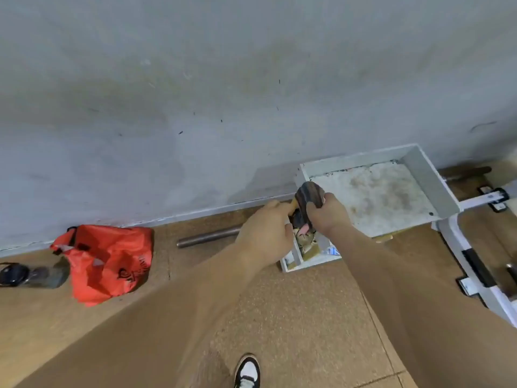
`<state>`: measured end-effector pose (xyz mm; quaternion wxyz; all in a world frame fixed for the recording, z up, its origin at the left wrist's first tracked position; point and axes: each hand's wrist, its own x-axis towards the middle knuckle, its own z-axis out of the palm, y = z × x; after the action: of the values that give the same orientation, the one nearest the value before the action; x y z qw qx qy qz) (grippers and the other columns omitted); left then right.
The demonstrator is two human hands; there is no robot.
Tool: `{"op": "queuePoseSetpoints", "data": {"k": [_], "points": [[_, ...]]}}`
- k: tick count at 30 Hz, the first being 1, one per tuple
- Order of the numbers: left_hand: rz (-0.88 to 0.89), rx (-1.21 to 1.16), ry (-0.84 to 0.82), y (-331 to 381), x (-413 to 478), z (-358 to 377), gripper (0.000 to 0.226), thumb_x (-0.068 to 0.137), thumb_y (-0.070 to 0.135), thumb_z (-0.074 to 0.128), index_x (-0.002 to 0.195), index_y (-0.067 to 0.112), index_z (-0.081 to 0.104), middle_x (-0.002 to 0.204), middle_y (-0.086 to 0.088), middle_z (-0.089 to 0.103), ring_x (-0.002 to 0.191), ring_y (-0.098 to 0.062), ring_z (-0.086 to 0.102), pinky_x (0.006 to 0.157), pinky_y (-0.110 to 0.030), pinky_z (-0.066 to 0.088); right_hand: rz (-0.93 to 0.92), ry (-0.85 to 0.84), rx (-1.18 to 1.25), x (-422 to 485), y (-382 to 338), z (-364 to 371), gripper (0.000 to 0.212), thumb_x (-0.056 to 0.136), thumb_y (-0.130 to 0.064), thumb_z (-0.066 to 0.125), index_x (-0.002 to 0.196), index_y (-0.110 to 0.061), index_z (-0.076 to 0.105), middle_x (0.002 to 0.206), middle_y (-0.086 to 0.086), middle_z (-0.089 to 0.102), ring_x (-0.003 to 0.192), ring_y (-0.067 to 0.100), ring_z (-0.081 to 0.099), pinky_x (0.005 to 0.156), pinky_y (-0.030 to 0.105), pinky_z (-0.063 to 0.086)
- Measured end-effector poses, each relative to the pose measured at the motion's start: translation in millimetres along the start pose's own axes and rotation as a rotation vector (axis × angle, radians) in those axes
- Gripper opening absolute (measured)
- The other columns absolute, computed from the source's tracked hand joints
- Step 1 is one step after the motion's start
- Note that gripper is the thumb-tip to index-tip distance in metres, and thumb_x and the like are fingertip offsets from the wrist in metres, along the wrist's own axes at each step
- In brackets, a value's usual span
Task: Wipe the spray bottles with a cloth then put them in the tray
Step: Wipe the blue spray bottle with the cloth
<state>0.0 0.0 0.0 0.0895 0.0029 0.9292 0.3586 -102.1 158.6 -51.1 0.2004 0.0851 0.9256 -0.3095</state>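
Both hands are close together, left hand (265, 231) and right hand (327, 214) each clamped on the dark striped cloth (309, 197), bundled near-to-far round what I judge a mostly hidden spray bottle; the tray (430, 177) lies just far-right, nearer the right hand.

tray (428, 177): white-painted, matt, base stained and rough. cloth (309, 197): dark striped fabric. bag (112, 264): red plastic, crinkled, slight gloss. pipe (207, 239): dull grey metal, smooth. floor (293, 317): speckled brown, matt.
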Motion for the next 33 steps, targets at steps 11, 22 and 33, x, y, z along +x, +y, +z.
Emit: {"op": "queuePoseSetpoints", "data": {"k": [11,22,33], "points": [[-0.299,-0.217,0.031,-50,-16,8,0.039,0.102,0.023,0.059,0.142,0.02,0.059,0.123,0.006,0.059,0.099,-0.012,0.065,0.099,-0.033,0.054,-0.205,0.152,0.112,1,-39,7,0.007,0.098,-0.024,0.064,0.099,-0.019,0.059,0.095,0.003,0.067,0.083,0.022,0.063,0.072,0.032,0.048],[-0.819,-1.292,0.517,-164,-136,-88,0.034,0.093,0.029,0.077,0.112,0.001,0.071,0.097,-0.015,0.079,0.08,-0.025,0.078,0.067,-0.041,0.065,-0.327,-0.626,0.281,-155,-150,152,0.021,0.101,-0.022,0.064,0.101,-0.001,0.064,0.092,0.017,0.072,0.077,0.022,0.066,0.07,0.035,0.055],[-0.977,-1.095,0.455,-445,-364,-71,0.02,0.076,0.017,0.078,0.089,0.012,0.063,0.086,-0.014,0.073,0.08,-0.026,0.07,0.075,-0.044,0.061,-0.176,-0.746,0.075,-284,-175,489,0.024,0.107,-0.035,0.051,0.107,-0.015,0.064,0.084,0.004,0.063,0.063,0.016,0.057,0.055,0.028,0.049]]}}
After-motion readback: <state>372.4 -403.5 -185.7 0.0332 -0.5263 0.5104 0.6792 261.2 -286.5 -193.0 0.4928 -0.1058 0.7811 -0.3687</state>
